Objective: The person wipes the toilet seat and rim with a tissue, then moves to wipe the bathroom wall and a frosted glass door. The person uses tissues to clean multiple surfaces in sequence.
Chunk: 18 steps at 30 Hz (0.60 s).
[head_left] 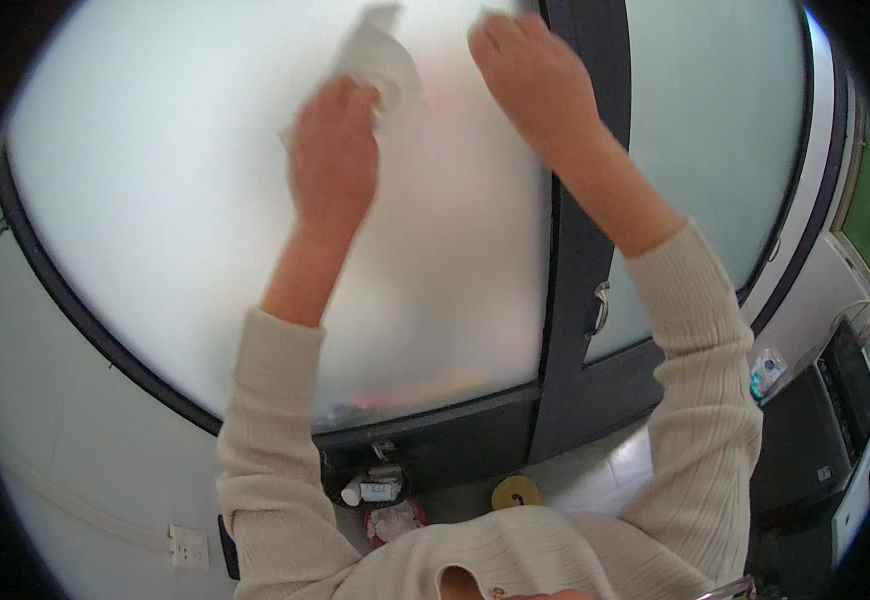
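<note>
A large frosted glass pane [155, 170] in a dark frame fills the space before me. Against it my left hand [335, 150] is closed around a crumpled white wipe [387, 62], which spreads out above and beside the fingers. Farther right and higher, my right hand [540, 80] is raised near the dark upright of the frame [587, 110], its fingers curled together. A small pale bit shows at those fingertips; what it is cannot be made out.
A door handle [601, 308] juts from the dark frame on the right. Below the pane stand several small items, among them a white package [380, 491], and a round yellow object [516, 492]. A dark cabinet [795, 430] is at right; a wall socket [190, 547] at lower left.
</note>
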### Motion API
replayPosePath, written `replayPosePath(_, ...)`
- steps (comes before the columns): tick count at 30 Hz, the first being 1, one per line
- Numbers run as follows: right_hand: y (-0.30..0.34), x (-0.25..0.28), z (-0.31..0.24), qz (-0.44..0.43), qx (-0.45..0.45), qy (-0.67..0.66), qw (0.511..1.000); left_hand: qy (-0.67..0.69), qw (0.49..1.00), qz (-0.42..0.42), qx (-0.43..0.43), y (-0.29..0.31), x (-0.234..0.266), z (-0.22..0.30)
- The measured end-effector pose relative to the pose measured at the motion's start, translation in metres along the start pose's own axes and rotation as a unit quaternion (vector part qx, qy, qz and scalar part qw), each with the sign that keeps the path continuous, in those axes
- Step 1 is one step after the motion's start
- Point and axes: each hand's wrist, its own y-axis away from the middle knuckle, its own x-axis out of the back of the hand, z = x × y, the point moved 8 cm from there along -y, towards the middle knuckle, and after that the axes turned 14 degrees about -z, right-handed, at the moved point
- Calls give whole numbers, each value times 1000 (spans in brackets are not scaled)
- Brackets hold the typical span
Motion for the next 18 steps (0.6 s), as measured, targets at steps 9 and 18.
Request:
replayPosePath(9,285,-34,-148,-337,9,-343,877,312,874,-373,-18,265,-158,135)
replayPosePath(18,219,-14,-20,-240,-56,-306,919,243,916,-308,79,166,-137,108)
